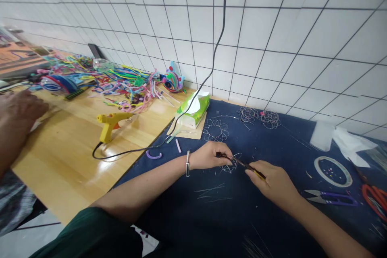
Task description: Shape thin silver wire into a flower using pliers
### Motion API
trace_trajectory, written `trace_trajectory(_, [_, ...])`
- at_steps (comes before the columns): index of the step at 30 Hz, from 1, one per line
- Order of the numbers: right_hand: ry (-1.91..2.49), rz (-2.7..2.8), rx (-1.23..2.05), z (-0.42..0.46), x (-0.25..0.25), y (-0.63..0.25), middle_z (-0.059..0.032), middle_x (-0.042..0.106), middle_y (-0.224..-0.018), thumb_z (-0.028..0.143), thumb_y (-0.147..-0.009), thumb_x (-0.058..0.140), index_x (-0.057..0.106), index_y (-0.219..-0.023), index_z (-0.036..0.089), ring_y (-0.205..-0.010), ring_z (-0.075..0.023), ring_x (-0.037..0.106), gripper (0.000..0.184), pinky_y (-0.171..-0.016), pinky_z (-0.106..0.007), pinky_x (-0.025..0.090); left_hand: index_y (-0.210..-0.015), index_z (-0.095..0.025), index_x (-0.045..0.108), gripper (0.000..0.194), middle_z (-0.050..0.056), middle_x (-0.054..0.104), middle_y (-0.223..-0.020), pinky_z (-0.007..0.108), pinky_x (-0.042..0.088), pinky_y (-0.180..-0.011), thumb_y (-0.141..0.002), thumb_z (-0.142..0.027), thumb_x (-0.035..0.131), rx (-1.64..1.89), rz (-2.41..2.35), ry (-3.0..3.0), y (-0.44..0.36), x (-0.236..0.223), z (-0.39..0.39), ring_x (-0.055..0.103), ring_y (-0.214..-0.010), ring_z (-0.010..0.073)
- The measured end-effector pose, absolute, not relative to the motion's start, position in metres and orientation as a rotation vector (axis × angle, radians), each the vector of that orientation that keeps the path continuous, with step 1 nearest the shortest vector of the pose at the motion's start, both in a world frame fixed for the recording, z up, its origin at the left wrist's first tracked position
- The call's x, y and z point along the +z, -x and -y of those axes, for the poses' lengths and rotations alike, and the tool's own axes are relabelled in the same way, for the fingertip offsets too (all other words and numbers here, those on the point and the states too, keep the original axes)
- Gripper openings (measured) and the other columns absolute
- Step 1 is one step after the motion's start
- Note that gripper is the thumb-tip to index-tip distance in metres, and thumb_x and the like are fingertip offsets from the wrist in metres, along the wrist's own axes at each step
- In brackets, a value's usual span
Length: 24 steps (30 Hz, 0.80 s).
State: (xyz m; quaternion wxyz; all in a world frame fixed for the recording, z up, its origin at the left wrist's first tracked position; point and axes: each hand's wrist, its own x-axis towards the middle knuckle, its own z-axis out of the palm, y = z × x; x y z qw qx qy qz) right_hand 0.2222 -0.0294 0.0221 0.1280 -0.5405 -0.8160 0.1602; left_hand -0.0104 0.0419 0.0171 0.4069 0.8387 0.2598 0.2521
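My left hand (213,154), a bangle on its wrist, pinches a small bent-wire piece (229,167) just above the dark blue cloth. My right hand (270,177) is closed around a slim dark tool with a yellow handle (258,172); its exact kind is unclear. The tool's shaft slants up to the left fingers, which hide its tip. Behind my left hand lies a flower-shaped wire ring (215,130). Loose straight wires (213,193) are scattered in front of my hands.
Purple thread snips (331,198), red-handled scissors (375,197) and a pale ring dish of beads (333,172) are at right. Tangled wire shapes (269,119) and a tissue pack (194,109) sit behind. On the left are a yellow glue gun (112,125), pipe cleaners (130,84) and another person's hand (22,109).
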Motion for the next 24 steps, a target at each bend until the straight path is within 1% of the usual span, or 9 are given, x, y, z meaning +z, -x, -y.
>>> trace_trajectory(4, [1.577, 2.357, 0.467, 0.029, 0.022, -0.223, 0.0000, 0.060, -0.080, 0.039, -0.086, 0.039, 0.059, -0.092, 0.025, -0.071, -0.0137, 0.056, 0.025, -0.065, -0.026, 0.042, -0.083, -0.011, 0.062, 0.019, 0.004, 0.060, -0.077, 0.022, 0.045, -0.067, -0.080, -0.029, 0.056, 0.653, -0.617, -1.992, 0.010, 0.015, -0.043, 0.056, -0.071, 0.0103])
trace_trajectory(11, [1.556, 2.323, 0.439, 0.029, 0.022, -0.223, -0.0004, 0.060, -0.079, 0.038, -0.086, 0.040, 0.059, -0.093, 0.025, -0.070, -0.0135, 0.055, 0.024, -0.064, -0.026, 0.042, -0.083, -0.010, 0.059, 0.020, 0.001, 0.056, -0.068, 0.019, 0.043, -0.057, -0.078, -0.029, 0.058, 0.628, -0.681, -1.692, 0.009, 0.012, -0.039, 0.054, -0.060, 0.0076])
trace_trajectory(17, [1.554, 2.316, 0.417, 0.031, 0.020, -0.222, 0.0000, 0.060, -0.077, 0.038, -0.086, 0.041, 0.059, -0.091, 0.025, -0.068, -0.0131, 0.055, 0.023, -0.064, -0.025, 0.042, -0.082, -0.010, 0.061, 0.021, 0.002, 0.056, -0.068, 0.018, 0.042, -0.056, -0.078, -0.030, 0.057, 0.644, -0.712, -1.711, 0.010, 0.014, -0.040, 0.052, -0.059, 0.0070])
trace_trajectory(21, [1.514, 2.307, 0.309, 0.032, 0.015, -0.221, -0.0013, 0.061, -0.081, 0.037, -0.086, 0.042, 0.059, -0.093, 0.023, -0.070, -0.0133, 0.056, 0.023, -0.065, -0.025, 0.042, -0.080, -0.010, 0.063, 0.019, 0.002, 0.056, -0.066, 0.017, 0.040, -0.054, -0.077, -0.028, 0.058, 0.667, -0.768, -1.758, 0.009, 0.013, -0.039, 0.051, -0.057, 0.0068])
trace_trajectory(24, [1.473, 2.291, 0.225, 0.033, 0.012, -0.220, -0.0029, 0.062, -0.083, 0.036, -0.085, 0.043, 0.060, -0.093, 0.022, -0.072, -0.0136, 0.057, 0.023, -0.065, -0.025, 0.042, -0.077, -0.009, 0.063, 0.016, 0.003, 0.058, -0.068, 0.017, 0.040, -0.055, -0.075, -0.025, 0.058, 0.706, -0.795, -1.789, 0.008, 0.012, -0.038, 0.051, -0.059, 0.0073])
